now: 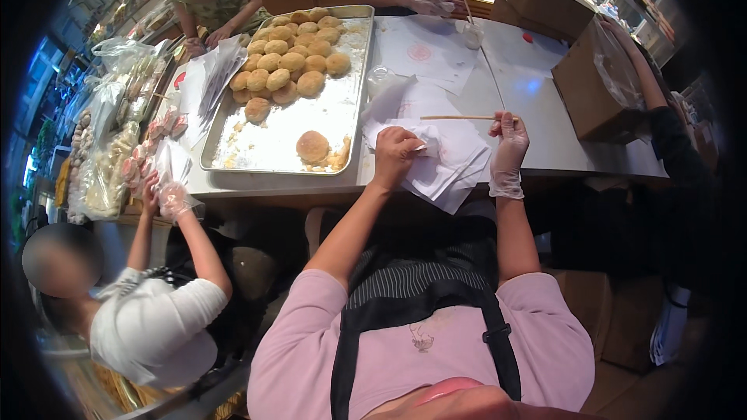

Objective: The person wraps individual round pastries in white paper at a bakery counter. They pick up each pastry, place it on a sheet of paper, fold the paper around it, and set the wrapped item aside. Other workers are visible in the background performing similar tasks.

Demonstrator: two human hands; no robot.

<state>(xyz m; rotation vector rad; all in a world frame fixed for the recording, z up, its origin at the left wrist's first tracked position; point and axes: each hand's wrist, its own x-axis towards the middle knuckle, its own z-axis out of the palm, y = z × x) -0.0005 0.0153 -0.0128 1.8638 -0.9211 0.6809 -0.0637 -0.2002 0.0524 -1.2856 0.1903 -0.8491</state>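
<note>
My left hand (pixel 394 155), bare, is closed on a sheet from the stack of white papers (pixel 451 163) at the table's near edge. My right hand (pixel 509 148), in a clear plastic glove, pinches one end of a thin wooden stick (pixel 459 117) that lies level and points left over the papers. A metal baking tray (pixel 342 109) just left of my left hand carries several round golden pastries (pixel 284 62) at its far end and one lone pastry (pixel 313 146) near its front edge.
Brown cardboard boxes (pixel 591 85) stand on the table's right side. A small white cup (pixel 473 34) sits at the far edge by another person's gloved hands (pixel 428 1). A person at lower left handles clear bags (pixel 167 171); more bagged pastries (pixel 109 163) pile at left.
</note>
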